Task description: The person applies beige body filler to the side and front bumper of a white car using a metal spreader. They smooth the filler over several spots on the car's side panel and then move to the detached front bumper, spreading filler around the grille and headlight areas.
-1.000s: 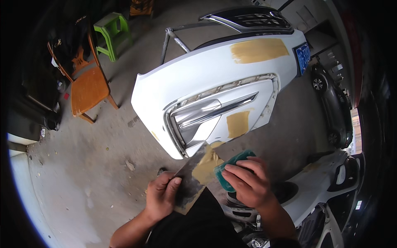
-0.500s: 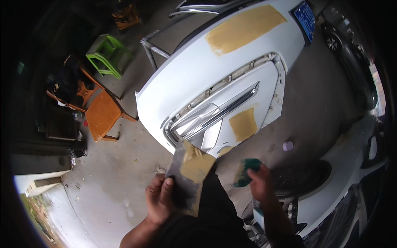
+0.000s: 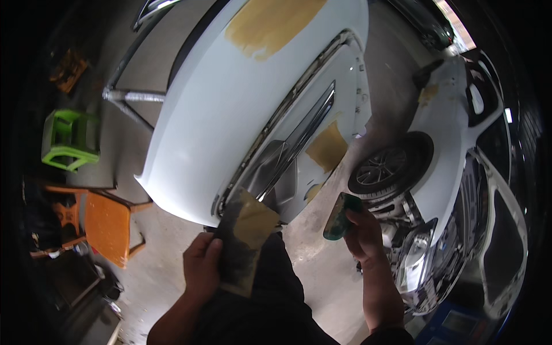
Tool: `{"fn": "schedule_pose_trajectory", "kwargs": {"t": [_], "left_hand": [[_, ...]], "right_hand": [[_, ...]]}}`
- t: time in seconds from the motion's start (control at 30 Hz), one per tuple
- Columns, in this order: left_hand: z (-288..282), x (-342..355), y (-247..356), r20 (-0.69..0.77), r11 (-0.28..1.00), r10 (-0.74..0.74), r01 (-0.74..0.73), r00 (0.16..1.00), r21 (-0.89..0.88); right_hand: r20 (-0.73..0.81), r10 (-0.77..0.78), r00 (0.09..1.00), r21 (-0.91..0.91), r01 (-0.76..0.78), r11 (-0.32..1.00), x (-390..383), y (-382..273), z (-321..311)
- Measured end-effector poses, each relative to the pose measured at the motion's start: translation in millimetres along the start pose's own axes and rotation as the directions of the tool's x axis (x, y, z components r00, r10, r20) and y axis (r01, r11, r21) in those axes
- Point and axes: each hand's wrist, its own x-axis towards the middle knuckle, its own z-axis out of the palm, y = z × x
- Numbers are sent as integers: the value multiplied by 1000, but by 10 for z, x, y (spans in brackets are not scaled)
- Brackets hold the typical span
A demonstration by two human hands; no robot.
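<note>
My left hand (image 3: 201,261) grips a dark flat board (image 3: 230,270) by its left edge, thumb on top. Tan putty (image 3: 253,221) is smeared over the board's far and right part. In my right hand (image 3: 364,236) is a green putty spreader (image 3: 338,218), tilted and held apart from the board. Beyond both hands lies a large white car body panel (image 3: 195,138) with a chrome trim strip (image 3: 305,129). It carries a broad tan patch (image 3: 273,26) at the top and a smaller tan patch (image 3: 328,146) at the lower right. The board overlaps the panel's near end in view.
At the left stand a green step stool (image 3: 69,141) and an orange chair (image 3: 109,227). A metal stand (image 3: 138,96) shows beside the panel. To the right is a white car (image 3: 443,109) with its front end stripped, a wheel (image 3: 391,164) and an exposed headlight (image 3: 417,253).
The view has turned right, so the panel, stool and chair sit further left and more of the white car shows. The spreader is now tilted more upright. Both hands keep their holds.
</note>
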Motion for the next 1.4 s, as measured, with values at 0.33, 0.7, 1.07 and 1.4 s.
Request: {"fn": "schedule_pose_trajectory", "kwargs": {"t": [0.33, 0.7, 1.07, 1.4], "left_hand": [[-249, 294, 199, 195, 999, -23, 28, 981, -26], [-870, 367, -93, 146, 992, -75, 59, 986, 109], [-947, 351, -132, 157, 993, -78, 63, 985, 95], [-1036, 322, -43, 145, 988, -92, 72, 985, 140]], "right_hand": [[634, -519, 573, -773, 478, -417, -85, 120, 356], [678, -501, 537, -702, 273, -658, 333, 413, 474], [631, -508, 586, -731, 231, -642, 451, 737, 465], [642, -364, 675, -659, 244, -711, 282, 1076, 321]]}}
